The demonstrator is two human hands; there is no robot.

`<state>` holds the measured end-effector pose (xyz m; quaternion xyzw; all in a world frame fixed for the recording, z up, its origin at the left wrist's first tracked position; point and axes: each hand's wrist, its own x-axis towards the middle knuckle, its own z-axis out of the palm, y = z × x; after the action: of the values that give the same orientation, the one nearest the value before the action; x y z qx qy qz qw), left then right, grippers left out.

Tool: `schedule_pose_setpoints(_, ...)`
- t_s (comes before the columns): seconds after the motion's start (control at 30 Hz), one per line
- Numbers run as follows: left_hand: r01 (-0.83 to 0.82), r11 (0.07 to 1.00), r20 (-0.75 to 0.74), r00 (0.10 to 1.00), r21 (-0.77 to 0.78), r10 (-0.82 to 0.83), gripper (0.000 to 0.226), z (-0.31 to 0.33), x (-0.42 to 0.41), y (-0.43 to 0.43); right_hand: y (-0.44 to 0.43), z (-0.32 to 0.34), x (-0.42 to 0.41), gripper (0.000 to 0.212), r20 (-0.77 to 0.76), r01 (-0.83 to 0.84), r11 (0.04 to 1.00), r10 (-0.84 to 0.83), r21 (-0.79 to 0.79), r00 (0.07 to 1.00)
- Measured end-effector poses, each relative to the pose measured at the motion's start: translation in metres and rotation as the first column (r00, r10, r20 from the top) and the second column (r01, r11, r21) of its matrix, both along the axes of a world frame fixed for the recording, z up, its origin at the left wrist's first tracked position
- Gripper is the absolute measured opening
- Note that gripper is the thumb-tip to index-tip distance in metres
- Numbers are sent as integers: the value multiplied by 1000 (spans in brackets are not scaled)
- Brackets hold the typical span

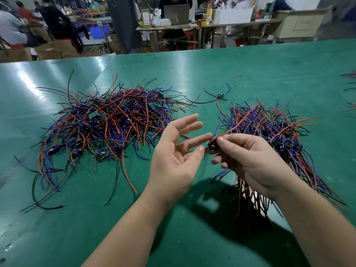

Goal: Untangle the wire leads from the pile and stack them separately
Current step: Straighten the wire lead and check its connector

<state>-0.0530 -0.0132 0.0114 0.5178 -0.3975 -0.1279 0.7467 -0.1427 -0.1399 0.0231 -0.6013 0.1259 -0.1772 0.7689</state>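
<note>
Head view looks down on a green table (250,60), with the tangled pile (107,120) of red, blue and black wires and small green boards as the thing to steer by. To the right of the pile, above the table, the right hand (248,162) pinches one wire lead (212,145) by its small dark board between thumb and fingers. Its red and blue wires trail away from the pile towards the sorted stack (279,135), which lies further right again, well apart from the pile. The left hand (173,157) hovers between the pile and the held lead, palm up, fingers straight and spread, holding nothing; its fingertips come just beside the little board, and whether they touch it I cannot tell. Beyond the pile's right edge a single lead (220,96) lies by itself. These leads are, I judge, very light and limp: the thin wires will bend, snag and loop round their neighbours, so a tug on a wire end would likely drag a clump along. The board is the stiff part and the best place to take hold, pinched at its edges, with the wires drawn out gently to spare the joints. The held lead looks free of the pile, so laying it on the stack seems the step in hand.
</note>
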Motion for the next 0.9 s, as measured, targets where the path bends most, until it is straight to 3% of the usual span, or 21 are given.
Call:
schedule_pose_setpoints(0.17,25,1000,-220,975,16,-21,31,1,-1,-1,-1,0,1,27,45,80,997,-78,-24,996)
schedule_pose_setpoints(0.3,-78,981,-354,925,178,138,6,-5,2,-4,0,-2,-1,36,34,61,993,-58,-96,998)
schedule_pose_setpoints(0.43,126,955,-440,898,269,6,26,-8,1,-4,2,-2,0,35,28,62,987,-59,-148,998)
schedule_pose_setpoints(0.67,166,946,-399,916,278,-43,29,-8,3,-2,-1,-5,0,32,14,117,977,-116,-176,993)
schedule_pose_setpoints(0.9,64,899,-106,994,434,-20,37,-12,3,-1,-4,-9,2,28,-84,114,986,-125,-124,989)
